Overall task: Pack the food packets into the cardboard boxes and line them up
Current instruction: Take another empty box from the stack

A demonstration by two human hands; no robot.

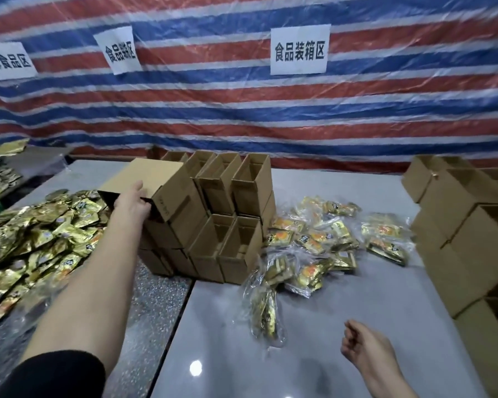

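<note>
The left hand (pixel 131 201) is holding its grip clamped on the open end of a tilted cardboard box (pixel 158 182) atop the stack of boxes (pixel 230 225) on the counter (pixel 371 288). The box is probably light and stiff but crushable, so the folded rim is suiting it best. The right hand (pixel 360 344) is idling, its grip loosely curled and empty. The bagged food packets (pixel 314 242) are lying beside the stack, looking slippery.

Matt brown cardboard boxes (pixel 227 208); glossy gold foil packets (pixel 41 242); clear plastic bags (pixel 314 248); polished grey tabletop (pixel 342 326); woven plastic tarp (pixel 242 110).
</note>
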